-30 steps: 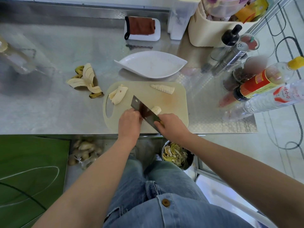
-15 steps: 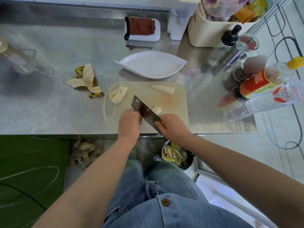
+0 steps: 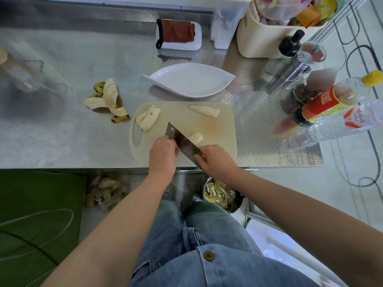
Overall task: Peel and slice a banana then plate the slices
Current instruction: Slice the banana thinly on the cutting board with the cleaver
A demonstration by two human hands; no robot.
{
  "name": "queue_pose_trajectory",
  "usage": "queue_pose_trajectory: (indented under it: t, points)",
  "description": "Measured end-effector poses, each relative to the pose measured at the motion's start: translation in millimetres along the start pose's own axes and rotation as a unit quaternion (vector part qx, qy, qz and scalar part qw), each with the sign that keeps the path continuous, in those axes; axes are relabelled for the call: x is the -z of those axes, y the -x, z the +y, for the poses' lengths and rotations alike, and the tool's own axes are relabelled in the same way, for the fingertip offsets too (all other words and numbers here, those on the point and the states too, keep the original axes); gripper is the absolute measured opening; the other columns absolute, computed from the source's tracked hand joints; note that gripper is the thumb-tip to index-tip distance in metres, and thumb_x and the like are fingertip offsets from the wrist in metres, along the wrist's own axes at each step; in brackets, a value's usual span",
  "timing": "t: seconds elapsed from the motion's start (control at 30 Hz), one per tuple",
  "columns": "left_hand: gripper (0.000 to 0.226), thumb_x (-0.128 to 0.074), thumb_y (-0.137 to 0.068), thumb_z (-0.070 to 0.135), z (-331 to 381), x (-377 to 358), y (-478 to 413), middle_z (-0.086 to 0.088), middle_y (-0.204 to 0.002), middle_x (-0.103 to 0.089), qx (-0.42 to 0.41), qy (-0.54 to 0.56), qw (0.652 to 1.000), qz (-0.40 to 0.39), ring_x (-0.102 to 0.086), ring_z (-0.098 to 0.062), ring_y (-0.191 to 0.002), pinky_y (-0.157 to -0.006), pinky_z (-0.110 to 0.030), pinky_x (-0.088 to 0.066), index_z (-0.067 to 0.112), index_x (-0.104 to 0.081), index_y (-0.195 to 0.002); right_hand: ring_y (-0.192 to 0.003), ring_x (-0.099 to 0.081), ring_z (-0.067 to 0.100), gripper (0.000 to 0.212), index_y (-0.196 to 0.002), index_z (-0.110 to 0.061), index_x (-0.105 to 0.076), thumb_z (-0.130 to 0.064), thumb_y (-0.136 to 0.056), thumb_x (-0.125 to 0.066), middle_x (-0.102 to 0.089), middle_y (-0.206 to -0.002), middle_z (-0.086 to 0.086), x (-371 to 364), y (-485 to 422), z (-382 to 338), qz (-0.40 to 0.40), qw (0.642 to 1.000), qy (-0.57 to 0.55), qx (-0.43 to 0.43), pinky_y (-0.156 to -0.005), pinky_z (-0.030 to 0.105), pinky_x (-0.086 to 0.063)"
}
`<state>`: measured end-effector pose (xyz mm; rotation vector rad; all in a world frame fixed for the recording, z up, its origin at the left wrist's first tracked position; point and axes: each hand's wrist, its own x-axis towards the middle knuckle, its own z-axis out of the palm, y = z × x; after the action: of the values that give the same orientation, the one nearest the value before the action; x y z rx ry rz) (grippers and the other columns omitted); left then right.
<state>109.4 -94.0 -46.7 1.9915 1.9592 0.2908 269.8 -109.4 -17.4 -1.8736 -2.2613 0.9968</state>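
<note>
On the pale cutting board my right hand grips the handle of a cleaver, its blade set edge-down on a peeled banana piece. My left hand holds the banana on the blade's left side, hiding that part. A short row of cut slices lies on the blade's right. A longer sliced row sits at the board's far edge. Unsliced peeled pieces lie at the board's left. The white leaf-shaped plate stands behind the board.
Banana peel lies left of the board on the steel counter. Bottles, a shaker and a cream bin crowd the right side. A soap dish with brown cloth is at the back. A scrap bucket stands below the counter edge.
The cleaver blade has shifted slightly left along the banana between cuts. Both hands stay in nearly the same spot.
</note>
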Motion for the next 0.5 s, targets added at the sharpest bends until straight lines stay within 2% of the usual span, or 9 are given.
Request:
queue_pose_trajectory:
  t: [0.13,0.3,0.4,0.5]
  points:
    - [0.009,-0.068,-0.086,0.016,1,-1,0,-0.007,-0.083,-0.064,0.008,-0.001,1.0,-0.002,-0.056,-0.02,-0.076,-0.069,-0.035,-0.054,0.008,-0.073,-0.084,-0.065,-0.05,0.025,0.024,-0.076,-0.011,-0.052,-0.025,-0.095,-0.048,-0.054,-0.071,0.007,5,-1,2,0.001,1.0,0.01,0.006,-0.057,0.031,-0.035]
    - [0.009,-0.067,-0.084,0.008,-1,1,2,-0.005,-0.079,-0.06,-0.004,-0.019,1.0,-0.006,-0.051,-0.017,-0.072,-0.064,-0.031,-0.052,0.008,-0.073,-0.077,-0.065,-0.052,0.024,0.025,-0.072,-0.013,-0.051,-0.028,-0.093,-0.053,-0.053,-0.069,0.002,25,-5,18,0.025,0.999,-0.019,0.021,-0.058,0.035,-0.041]
    - [0.008,-0.068,-0.085,0.013,-2,2,3,-0.004,-0.082,-0.059,-0.011,-0.028,1.0,0.002,-0.051,-0.014,-0.074,-0.066,-0.028,-0.053,0.009,-0.072,-0.079,-0.073,-0.052,0.02,0.027,-0.085,-0.011,-0.063,-0.035,-0.094,-0.053,-0.053,-0.078,-0.001,40,-8,34,0.017,0.999,0.015,0.024,-0.063,0.036,-0.044]
    - [0.007,-0.069,-0.084,0.014,-3,5,2,-0.004,-0.091,-0.057,-0.025,-0.022,0.999,0.02,-0.05,-0.016,-0.084,-0.073,-0.029,-0.052,0.01,-0.067,-0.087,-0.076,-0.051,0.019,0.028,-0.096,-0.015,-0.068,-0.039,-0.093,-0.054,-0.053,-0.083,-0.002,52,-9,47,0.016,0.998,0.055,0.033,-0.061,0.032,-0.039]
